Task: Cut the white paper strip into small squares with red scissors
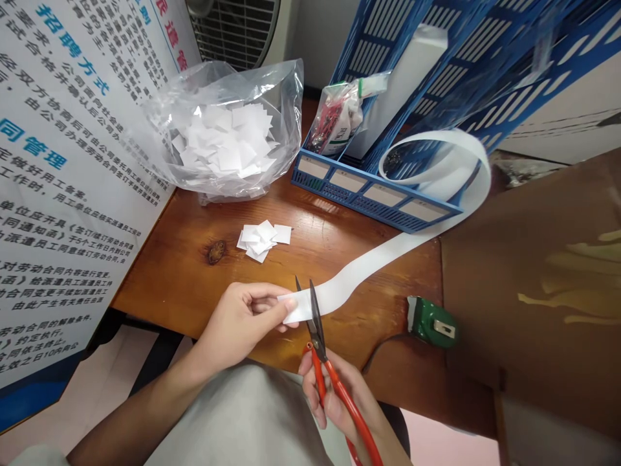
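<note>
Two hands [242,327] [336,409], one scissors [317,342], one white strip [336,292], one green tape measure [431,321], one blue rack [350,195].

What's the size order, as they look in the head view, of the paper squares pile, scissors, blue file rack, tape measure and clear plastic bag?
1. Blue file rack
2. Clear plastic bag
3. Scissors, partly out of frame
4. Tape measure and paper squares pile: too alike to rank

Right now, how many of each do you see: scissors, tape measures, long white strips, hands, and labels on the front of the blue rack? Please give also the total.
Scissors: 1
Green tape measure: 1
Long white strip: 1
Hands, left hand and right hand: 2
Labels on the blue rack: 4
Total: 9
</note>
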Available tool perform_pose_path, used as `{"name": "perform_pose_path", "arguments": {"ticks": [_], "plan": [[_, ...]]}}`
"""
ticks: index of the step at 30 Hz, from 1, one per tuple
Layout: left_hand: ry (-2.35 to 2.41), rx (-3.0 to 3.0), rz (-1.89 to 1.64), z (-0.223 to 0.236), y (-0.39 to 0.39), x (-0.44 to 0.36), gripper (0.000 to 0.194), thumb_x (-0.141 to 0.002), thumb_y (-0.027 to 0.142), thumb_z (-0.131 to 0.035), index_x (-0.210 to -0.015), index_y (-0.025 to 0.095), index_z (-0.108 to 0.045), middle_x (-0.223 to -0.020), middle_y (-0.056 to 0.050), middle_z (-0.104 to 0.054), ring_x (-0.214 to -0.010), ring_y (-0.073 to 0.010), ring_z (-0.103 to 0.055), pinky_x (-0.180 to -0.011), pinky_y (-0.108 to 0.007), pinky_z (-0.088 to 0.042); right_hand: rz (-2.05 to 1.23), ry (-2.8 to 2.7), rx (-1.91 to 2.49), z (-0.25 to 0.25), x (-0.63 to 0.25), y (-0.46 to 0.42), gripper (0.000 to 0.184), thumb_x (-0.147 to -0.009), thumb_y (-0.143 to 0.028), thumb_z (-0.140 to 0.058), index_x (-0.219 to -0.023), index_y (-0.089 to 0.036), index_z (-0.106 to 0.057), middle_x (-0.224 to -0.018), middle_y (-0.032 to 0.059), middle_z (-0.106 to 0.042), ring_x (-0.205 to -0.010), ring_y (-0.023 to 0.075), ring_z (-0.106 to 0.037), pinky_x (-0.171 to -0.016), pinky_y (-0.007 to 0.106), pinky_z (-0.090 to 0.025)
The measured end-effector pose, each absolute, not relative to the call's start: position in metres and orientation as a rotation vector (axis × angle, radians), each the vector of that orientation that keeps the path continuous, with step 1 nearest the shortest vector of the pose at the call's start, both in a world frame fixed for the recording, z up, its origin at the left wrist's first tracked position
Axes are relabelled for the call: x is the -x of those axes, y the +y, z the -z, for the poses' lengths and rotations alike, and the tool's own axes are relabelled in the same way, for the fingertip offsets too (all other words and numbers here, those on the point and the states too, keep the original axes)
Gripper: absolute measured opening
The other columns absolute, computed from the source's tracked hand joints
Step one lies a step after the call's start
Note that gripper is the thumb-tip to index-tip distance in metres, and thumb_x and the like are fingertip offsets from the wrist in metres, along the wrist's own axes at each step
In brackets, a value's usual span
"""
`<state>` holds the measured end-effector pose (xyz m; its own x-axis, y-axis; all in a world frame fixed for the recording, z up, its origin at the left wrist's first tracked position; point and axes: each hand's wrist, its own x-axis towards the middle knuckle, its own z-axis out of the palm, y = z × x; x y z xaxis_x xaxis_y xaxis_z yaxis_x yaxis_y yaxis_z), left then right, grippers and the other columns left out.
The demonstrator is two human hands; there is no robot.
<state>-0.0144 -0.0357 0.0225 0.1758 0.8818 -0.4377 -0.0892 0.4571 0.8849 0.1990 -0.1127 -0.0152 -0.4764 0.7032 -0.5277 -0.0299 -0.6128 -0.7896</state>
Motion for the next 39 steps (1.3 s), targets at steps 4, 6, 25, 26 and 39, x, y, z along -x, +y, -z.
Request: {"name": "perform_pose_path", "arguments": {"ticks": [4,6,25,26,39], "plan": [[1.184,-0.866,-0.820,-0.024,-0.036,0.015,0.018,-0.090,0.032,-0.075,-0.085,0.017,-0.082,-0.077,-0.004,-0.079,-0.069,-0.0115,-0.069,-0.067,-0.018,-0.057,-2.117,-1.045,1.202,0.011,-0.198,-0.113,0.052,-0.091,-0.070,-0.063,-0.108,-0.021,-0.057,-0.083,0.0000,-0.048,-0.069,0.0141,-0.040,-0.066,0.029,-0.034],[1.184,-0.872,-0.821,-0.024,-0.036,0.015,0.018,-0.090,0.033,-0.074,-0.086,0.017,-0.082,-0.077,-0.004,-0.079,-0.069,-0.0117,-0.069,-0.067,-0.018,-0.057,-2.094,-1.054,1.240,0.009,-0.198,-0.114,0.048,-0.093,-0.067,-0.061,-0.108,-0.021,-0.056,-0.082,-0.0005,-0.048,-0.070,0.0140,-0.041,-0.068,0.029,-0.035],[1.190,-0.890,-0.810,-0.023,-0.037,0.015,0.018,-0.090,0.033,-0.074,-0.086,0.017,-0.082,-0.078,-0.004,-0.079,-0.070,-0.0127,-0.070,-0.068,-0.019,-0.058,-2.112,-0.968,1.283,0.013,-0.193,-0.115,0.042,-0.099,-0.062,-0.056,-0.098,-0.020,-0.058,-0.072,-0.0026,-0.051,-0.060,0.0121,-0.041,-0.064,0.028,-0.035],[1.192,-0.891,-0.809,-0.023,-0.037,0.015,0.018,-0.090,0.033,-0.074,-0.086,0.017,-0.082,-0.077,-0.004,-0.079,-0.070,-0.0128,-0.070,-0.068,-0.019,-0.058,-2.119,-0.957,1.292,0.015,-0.193,-0.116,0.043,-0.098,-0.063,-0.058,-0.098,-0.020,-0.058,-0.072,-0.0022,-0.052,-0.061,0.0122,-0.042,-0.063,0.028,-0.035],[1.213,-0.881,-0.824,-0.023,-0.036,0.015,0.020,-0.089,0.034,-0.075,-0.084,0.016,-0.081,-0.078,-0.005,-0.080,-0.069,-0.0146,-0.071,-0.068,-0.022,-0.059,-2.104,-0.947,1.321,0.002,-0.197,-0.110,0.051,-0.089,-0.068,-0.068,-0.110,-0.022,-0.060,-0.090,0.0038,-0.054,-0.074,0.0168,-0.048,-0.077,0.033,-0.046]]}}
